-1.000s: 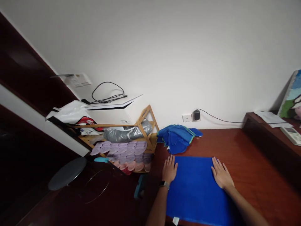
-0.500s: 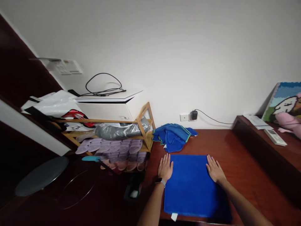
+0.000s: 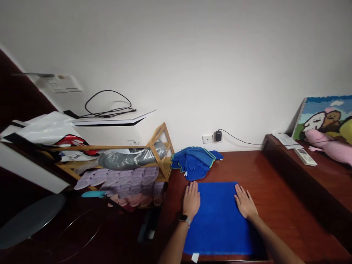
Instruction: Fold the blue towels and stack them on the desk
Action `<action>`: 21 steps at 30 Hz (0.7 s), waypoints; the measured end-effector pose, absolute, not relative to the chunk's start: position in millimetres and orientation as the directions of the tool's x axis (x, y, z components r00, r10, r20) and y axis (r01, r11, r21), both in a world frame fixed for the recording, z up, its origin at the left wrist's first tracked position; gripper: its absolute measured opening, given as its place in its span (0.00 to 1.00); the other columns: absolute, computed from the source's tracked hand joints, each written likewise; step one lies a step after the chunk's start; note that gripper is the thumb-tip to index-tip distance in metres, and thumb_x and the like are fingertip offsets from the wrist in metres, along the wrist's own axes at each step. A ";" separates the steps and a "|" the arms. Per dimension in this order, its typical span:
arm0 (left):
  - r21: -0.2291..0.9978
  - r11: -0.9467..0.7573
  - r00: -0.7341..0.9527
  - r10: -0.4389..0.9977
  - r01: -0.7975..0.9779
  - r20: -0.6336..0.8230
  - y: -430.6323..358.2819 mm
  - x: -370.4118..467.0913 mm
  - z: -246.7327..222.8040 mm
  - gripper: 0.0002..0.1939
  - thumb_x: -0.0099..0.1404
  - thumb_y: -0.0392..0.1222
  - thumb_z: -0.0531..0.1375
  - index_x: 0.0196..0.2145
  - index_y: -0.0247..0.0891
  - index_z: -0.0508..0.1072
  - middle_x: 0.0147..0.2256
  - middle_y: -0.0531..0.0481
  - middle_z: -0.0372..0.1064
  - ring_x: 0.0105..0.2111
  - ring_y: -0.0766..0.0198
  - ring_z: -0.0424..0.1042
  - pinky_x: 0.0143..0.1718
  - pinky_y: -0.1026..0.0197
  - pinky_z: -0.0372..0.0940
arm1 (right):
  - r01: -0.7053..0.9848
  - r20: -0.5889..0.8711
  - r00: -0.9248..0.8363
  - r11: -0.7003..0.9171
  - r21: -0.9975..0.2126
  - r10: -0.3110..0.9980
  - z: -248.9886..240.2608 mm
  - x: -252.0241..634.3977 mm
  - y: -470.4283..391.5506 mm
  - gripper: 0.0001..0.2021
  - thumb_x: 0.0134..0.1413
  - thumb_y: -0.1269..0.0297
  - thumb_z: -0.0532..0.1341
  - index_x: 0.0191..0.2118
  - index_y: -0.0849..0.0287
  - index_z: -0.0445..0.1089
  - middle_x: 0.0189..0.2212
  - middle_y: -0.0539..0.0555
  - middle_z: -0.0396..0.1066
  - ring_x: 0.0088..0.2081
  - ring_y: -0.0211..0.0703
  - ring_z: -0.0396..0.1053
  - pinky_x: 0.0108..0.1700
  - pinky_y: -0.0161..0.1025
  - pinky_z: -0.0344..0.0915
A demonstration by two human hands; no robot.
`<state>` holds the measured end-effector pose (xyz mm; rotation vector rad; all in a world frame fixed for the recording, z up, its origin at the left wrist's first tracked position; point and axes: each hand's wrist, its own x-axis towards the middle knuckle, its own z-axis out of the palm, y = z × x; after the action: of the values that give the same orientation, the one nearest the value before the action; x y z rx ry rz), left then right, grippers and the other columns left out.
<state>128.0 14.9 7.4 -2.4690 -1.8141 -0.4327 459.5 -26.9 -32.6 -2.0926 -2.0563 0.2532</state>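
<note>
A blue cloth (image 3: 218, 220) lies spread flat on the reddish-brown wooden table (image 3: 277, 205), a white tag (image 3: 195, 257) sticking out at its near edge. My left hand (image 3: 191, 200) rests flat on the cloth's left edge near the far corner, fingers stretched out and pointing away. On the opposite side, my right hand (image 3: 245, 202) lies flat over the right edge by the far corner, its fingers slightly apart. Neither hand grips anything. Just beyond the spread cloth sits a crumpled heap of blue cloths (image 3: 195, 161), some with green edging.
Left of the table stands a wooden rack (image 3: 166, 161) with purple slippers (image 3: 118, 178) and a white box (image 3: 110, 134) on top. A raised ledge on the right carries a remote control (image 3: 305, 157) and a pink plush toy (image 3: 330, 145). A black charger (image 3: 218, 135) is plugged into the wall.
The camera view has turned slightly right, so everything sits further left. My left hand has drawn slightly closer to me along the cloth's edge; both hands stay flat.
</note>
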 end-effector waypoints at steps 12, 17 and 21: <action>0.315 -0.512 0.461 0.858 0.799 0.227 9.6 295.7 -26.1 0.32 0.80 0.54 0.43 0.76 0.42 0.54 0.73 0.43 0.57 0.74 0.52 0.54 0.74 0.41 0.53 | 0.969 0.021 0.009 -0.004 -0.246 1.000 -45.1 463.6 -25.8 0.33 0.72 0.56 0.39 0.78 0.57 0.47 0.77 0.52 0.47 0.78 0.50 0.44 0.77 0.57 0.43; 0.167 -0.245 0.220 0.963 0.955 0.153 23.2 150.0 -15.9 0.32 0.80 0.53 0.41 0.75 0.41 0.56 0.74 0.43 0.56 0.74 0.50 0.55 0.73 0.40 0.53 | 0.963 0.031 0.010 -0.001 -0.268 0.999 -43.0 462.3 -26.2 0.35 0.73 0.51 0.36 0.78 0.59 0.47 0.77 0.51 0.46 0.77 0.50 0.45 0.77 0.56 0.43; 0.127 -0.198 0.180 0.974 0.972 0.141 25.1 93.1 -12.2 0.32 0.81 0.50 0.39 0.76 0.39 0.53 0.75 0.44 0.52 0.74 0.54 0.53 0.74 0.44 0.53 | 0.965 0.018 0.035 -0.029 -0.261 0.999 -38.3 461.6 -28.0 0.35 0.73 0.51 0.37 0.78 0.60 0.46 0.77 0.51 0.47 0.78 0.49 0.44 0.78 0.54 0.42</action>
<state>93.1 25.1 -12.2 -2.4195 -1.9951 -0.2994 461.6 -28.0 -38.3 -2.1040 -2.0366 0.2509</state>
